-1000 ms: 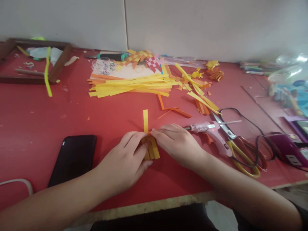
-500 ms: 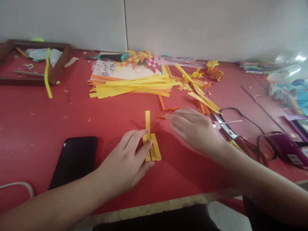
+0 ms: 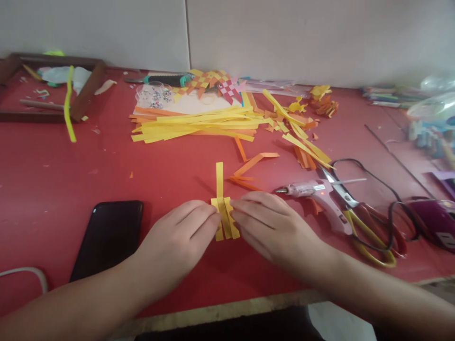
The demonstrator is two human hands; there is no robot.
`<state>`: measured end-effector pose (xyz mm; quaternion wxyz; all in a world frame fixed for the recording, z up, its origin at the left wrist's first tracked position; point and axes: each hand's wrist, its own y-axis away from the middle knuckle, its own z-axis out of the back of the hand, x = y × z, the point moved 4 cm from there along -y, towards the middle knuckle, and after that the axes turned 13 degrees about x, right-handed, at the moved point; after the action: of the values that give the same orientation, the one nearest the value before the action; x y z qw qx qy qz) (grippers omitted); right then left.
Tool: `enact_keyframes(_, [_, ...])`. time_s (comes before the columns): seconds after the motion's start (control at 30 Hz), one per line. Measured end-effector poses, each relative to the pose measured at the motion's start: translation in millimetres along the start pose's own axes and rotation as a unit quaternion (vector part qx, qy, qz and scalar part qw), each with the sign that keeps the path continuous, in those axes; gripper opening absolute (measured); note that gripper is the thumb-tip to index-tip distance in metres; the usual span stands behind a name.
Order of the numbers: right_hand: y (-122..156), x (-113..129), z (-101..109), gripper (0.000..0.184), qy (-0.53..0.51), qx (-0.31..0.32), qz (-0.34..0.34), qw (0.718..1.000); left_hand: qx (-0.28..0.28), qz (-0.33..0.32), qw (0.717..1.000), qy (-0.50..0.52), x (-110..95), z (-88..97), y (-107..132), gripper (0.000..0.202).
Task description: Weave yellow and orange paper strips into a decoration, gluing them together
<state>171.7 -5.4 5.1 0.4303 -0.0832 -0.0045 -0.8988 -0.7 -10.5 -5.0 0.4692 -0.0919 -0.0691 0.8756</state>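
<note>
Several yellow paper strips (image 3: 223,215) lie side by side on the red table, one reaching farther out than the others. My left hand (image 3: 186,227) is closed at their left edge, fingertips on the paper. From the other side, my right hand (image 3: 272,222) pinches at their right edge, its fingers pressed together. Both thumbs are hidden behind the fingers. Just beyond my right hand lie folded orange paper strips (image 3: 249,168), apart from the yellow ones. A pink glue gun (image 3: 320,194) rests to the right of my right hand.
Scissors (image 3: 369,237) with red and yellow handles lie at the right among black cord. A phone (image 3: 106,237) is left of my left hand. Behind are a pile of paper strips (image 3: 195,124), woven paper fish (image 3: 229,90) and a brown frame (image 3: 88,90).
My right hand has let go of the orange strips and come toward me to the yellow strips' right edge. My left hand's fingers have closed together. The glue gun is now uncovered.
</note>
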Motion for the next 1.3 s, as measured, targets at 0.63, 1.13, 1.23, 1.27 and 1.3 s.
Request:
enact_keyframes(0.63, [-3.8, -9.7, -17.6, 0.026, -0.033, -0.03, -0.03, 0.999, 0.022, 0.01, 1.0, 0.0, -3.6, -11.0, 1.6, 0.024])
enact_keyframes(1.13, [-1.5, -5.0, -19.4, 0.025, -0.026, -0.007, -0.031, 0.999, 0.009, 0.016, 1.0, 0.005, -3.4, -9.5, -0.5, 0.023])
enact_keyframes(1.23, [0.8, -7.5, -9.4, 0.027, -0.01, -0.031, -0.039, 0.999, 0.015, 0.009, 1.0, -0.001, -3.5, -10.7, 0.1, 0.023])
enact_keyframes(1.27, [3.5, -10.6, -2.7, 0.027, -0.001, -0.043, -0.053, 0.998, 0.021, 0.005, 1.0, -0.004, -3.5, -11.4, 0.2, 0.023])
enact_keyframes(1.3, [8.2, -15.6, 5.5, 0.024, 0.008, -0.06, -0.079, 0.995, 0.027, 0.002, 1.0, -0.006, -3.4, -12.0, 0.2, 0.023])
